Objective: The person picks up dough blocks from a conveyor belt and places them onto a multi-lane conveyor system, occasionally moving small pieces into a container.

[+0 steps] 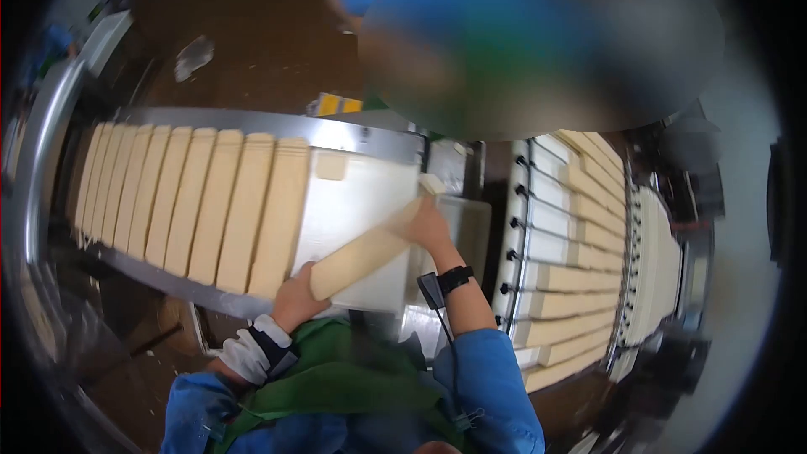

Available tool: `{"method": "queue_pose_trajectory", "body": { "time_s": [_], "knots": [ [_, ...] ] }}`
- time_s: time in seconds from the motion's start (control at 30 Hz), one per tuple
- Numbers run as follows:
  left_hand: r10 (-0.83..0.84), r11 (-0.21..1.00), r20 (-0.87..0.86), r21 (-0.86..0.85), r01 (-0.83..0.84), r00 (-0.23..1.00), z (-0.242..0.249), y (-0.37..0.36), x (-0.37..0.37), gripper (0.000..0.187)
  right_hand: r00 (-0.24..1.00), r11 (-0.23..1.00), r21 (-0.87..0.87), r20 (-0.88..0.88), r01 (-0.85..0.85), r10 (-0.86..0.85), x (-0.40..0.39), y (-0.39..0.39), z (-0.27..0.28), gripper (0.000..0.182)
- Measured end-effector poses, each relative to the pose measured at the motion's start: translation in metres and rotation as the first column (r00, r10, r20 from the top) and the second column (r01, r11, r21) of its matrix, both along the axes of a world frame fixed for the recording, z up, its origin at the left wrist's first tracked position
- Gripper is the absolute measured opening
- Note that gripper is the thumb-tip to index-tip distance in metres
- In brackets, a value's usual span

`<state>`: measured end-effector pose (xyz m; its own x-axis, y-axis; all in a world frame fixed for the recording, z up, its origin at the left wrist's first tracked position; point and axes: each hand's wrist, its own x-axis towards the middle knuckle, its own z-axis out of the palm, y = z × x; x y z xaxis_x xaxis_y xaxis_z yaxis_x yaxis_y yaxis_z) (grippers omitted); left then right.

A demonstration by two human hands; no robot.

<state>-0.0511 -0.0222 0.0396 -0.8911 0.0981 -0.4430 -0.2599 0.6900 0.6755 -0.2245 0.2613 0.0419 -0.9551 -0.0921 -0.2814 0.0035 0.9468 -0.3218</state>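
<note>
- Cream-coloured, long rectangular slab (pixel 363 259) spans the 2 bare hands of a worker in blue sleeves and a green apron (pixel 336 361), lying diagonally over a smooth white flat panel (pixel 387 176); whether it rests there or hangs just above cannot be told.
- At the slab's near end, the left hand (pixel 299 299) grips with fingers closed around it, the thumb on the edge.
- At the far end, the right hand (pixel 427 225) has its fingers wrapped on the slab, just beside a small whitish block (pixel 433 183); whether they touch that block is unclear.
- To the left, a row of similar cream slabs (pixel 280 214) lies side by side along a grey metal rail (pixel 370 137); a small, cream square piece (pixel 331 167) sits on the panel's far part.
- On the right, more pale slabs (pixel 580 279) line a white rack with black fittings.
- The step in hand appears to be the 2-handed handling of 1 slab; the next move would call for even support at the 2 ends, lest it bend or slip.
</note>
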Motion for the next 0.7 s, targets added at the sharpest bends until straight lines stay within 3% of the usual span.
{"method": "queue_pose_trajectory", "body": {
  "time_s": [0.07,0.13,0.2,0.3,0.4,0.47,0.53,0.6,0.67,0.7],
  "knots": [
    [-0.049,0.991,-0.069,-0.125,0.040,0.996,-0.005,0.009,-0.011,0.082,0.980,0.978,-0.057,0.002,-0.199,0.199,0.025,0.038,-0.005,0.088],
    [-0.060,0.979,-0.166,-0.200,0.025,0.984,-0.018,0.019,-0.008,0.076,0.949,0.955,0.062,-0.111,-0.289,0.294,0.062,0.042,0.030,0.083],
    [-0.070,0.974,-0.165,-0.224,0.032,0.984,-0.026,0.025,-0.009,0.073,0.990,0.995,-0.051,-0.112,-0.090,0.084,0.077,0.052,0.000,0.073],
    [-0.141,0.970,-0.246,-0.226,0.085,0.959,-0.010,0.060,-0.034,0.069,0.984,0.999,0.045,-0.175,0.027,-0.018,0.098,0.080,0.027,0.064],
    [-0.189,0.981,-0.320,-0.090,0.169,0.928,0.033,0.124,-0.066,0.065,0.900,0.994,0.016,-0.426,0.111,-0.093,0.107,0.160,0.060,0.063],
    [-0.231,0.972,-0.441,-0.071,0.223,0.868,0.060,0.178,-0.088,0.063,0.868,0.989,-0.052,-0.473,0.142,-0.149,0.102,0.227,0.071,0.062],
    [-0.266,0.960,-0.461,-0.046,0.277,0.846,0.080,0.234,-0.111,0.065,0.906,0.969,-0.033,-0.350,0.243,-0.239,0.098,0.281,0.110,0.070],
    [-0.337,0.936,-0.502,-0.084,0.343,0.796,0.089,0.283,-0.131,0.069,0.928,0.958,-0.216,-0.280,0.186,-0.244,0.085,0.346,0.110,0.081],
    [-0.391,0.915,-0.512,-0.127,0.382,0.765,0.093,0.321,-0.145,0.073,0.919,0.796,-0.534,-0.085,0.284,-0.386,0.076,0.414,0.076,0.086],
    [-0.411,0.908,-0.505,-0.150,0.392,0.759,0.094,0.337,-0.150,0.075,0.900,0.721,-0.592,0.017,0.360,-0.436,0.070,0.434,0.062,0.090]
  ]
}}
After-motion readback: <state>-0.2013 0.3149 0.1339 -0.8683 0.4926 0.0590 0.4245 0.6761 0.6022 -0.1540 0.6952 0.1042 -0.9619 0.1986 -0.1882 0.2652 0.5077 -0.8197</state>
